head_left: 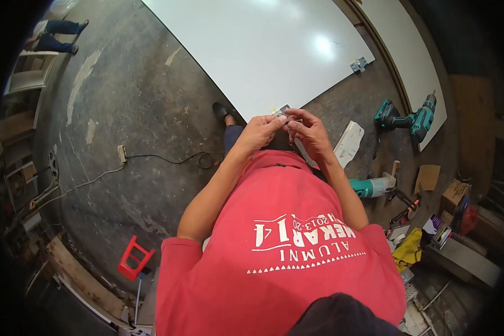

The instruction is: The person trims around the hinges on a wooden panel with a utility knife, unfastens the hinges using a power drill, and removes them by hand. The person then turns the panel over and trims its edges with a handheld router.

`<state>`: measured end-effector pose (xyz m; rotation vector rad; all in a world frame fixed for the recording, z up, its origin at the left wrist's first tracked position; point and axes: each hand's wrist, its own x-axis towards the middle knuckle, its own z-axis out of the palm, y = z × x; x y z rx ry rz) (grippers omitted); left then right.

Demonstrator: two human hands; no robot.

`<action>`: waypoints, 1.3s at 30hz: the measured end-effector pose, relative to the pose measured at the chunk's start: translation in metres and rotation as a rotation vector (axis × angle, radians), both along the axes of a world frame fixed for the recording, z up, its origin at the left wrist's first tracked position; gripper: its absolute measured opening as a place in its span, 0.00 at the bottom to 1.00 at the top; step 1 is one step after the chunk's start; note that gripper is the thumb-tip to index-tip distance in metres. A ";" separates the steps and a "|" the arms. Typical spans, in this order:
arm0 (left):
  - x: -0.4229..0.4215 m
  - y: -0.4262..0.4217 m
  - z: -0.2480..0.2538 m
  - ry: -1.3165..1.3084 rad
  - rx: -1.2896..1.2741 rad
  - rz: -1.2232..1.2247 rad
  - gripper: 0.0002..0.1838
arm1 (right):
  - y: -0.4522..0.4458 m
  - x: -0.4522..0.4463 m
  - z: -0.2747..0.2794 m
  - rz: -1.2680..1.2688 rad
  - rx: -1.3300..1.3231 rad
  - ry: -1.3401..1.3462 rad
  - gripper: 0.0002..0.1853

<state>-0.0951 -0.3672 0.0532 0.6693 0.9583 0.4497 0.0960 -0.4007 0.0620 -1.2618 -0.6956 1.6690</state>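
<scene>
At the near corner of a large white panel, my left hand and my right hand meet over a small metal hinge. The thumb and fingers of my left hand are pinched together beside the hinge. My right hand has its fingers bent and closed close to the left fingertips. Whatever lies between the fingertips of either hand is too small and hidden to name. Another metal hinge sits at the panel's right corner.
A teal cordless drill stands on a second white panel at right. Nearer are a green power tool, a white strip and pliers. Left: a cable, a red stool and another person's legs.
</scene>
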 end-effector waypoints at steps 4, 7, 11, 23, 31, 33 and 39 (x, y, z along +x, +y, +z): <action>-0.002 -0.001 -0.005 -0.057 -0.033 0.045 0.17 | 0.013 -0.002 -0.016 -0.042 0.099 0.014 0.10; -0.007 0.009 -0.003 -0.057 -0.033 0.086 0.16 | 0.024 -0.005 -0.020 -0.106 0.158 0.039 0.11; 0.002 0.016 0.003 0.113 0.038 0.162 0.12 | 0.029 -0.012 -0.023 -0.175 0.200 0.016 0.11; -0.011 0.019 -0.031 0.723 0.615 0.056 0.14 | 0.039 -0.006 -0.045 0.041 0.228 -0.405 0.07; -0.009 0.020 -0.035 0.885 0.791 -0.117 0.13 | 0.028 -0.013 -0.063 0.087 0.378 -0.556 0.06; -0.008 0.020 -0.037 0.883 0.771 -0.115 0.13 | 0.029 -0.013 -0.066 0.046 0.384 -0.533 0.05; -0.008 0.020 -0.037 0.864 0.770 -0.087 0.11 | 0.030 -0.015 -0.065 0.054 0.374 -0.531 0.06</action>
